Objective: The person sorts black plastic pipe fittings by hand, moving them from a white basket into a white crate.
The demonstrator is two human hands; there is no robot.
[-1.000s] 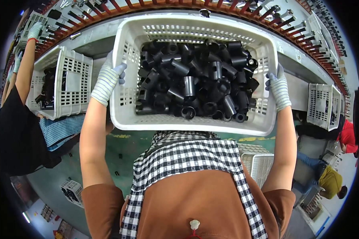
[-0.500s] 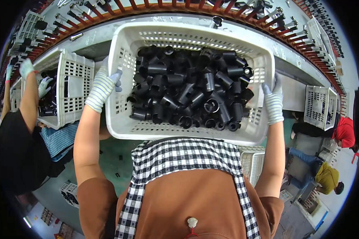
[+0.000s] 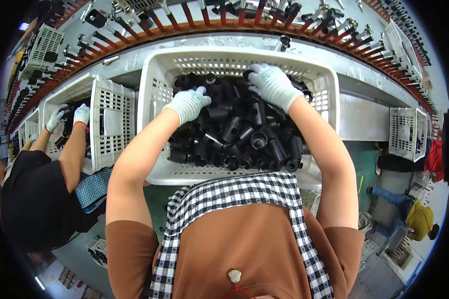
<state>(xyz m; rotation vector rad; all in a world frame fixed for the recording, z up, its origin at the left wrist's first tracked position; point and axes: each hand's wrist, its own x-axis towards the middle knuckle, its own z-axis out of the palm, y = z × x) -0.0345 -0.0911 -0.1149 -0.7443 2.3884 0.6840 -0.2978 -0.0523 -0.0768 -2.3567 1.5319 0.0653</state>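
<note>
A white slatted plastic crate (image 3: 329,112) stands in front of me, holding a heap of short black tubes (image 3: 233,129), some with cut-outs or open ends. Both my hands wear pale striped knit gloves and reach over the heap. My left hand (image 3: 188,105) lies at the heap's left part, fingers bent but apart, touching tubes. At the far right part is my right hand (image 3: 274,85), fingers spread, fingertips against a black tube (image 3: 247,75). Neither hand plainly grips a tube; the undersides of the fingers are hidden.
Beyond the crate runs a metal ledge (image 3: 194,44) beside a brown rack (image 3: 189,26) with red pegs bearing metal and black parts. At left, a co-worker's gloved hands (image 3: 82,114) are at another white crate (image 3: 112,144). More crates (image 3: 403,134) and seated people are at right.
Both my hands have let go of the crate's side rims and moved inward onto the black tubes. The crate sits lower in view. The co-worker's hands at left have moved over their crate.
</note>
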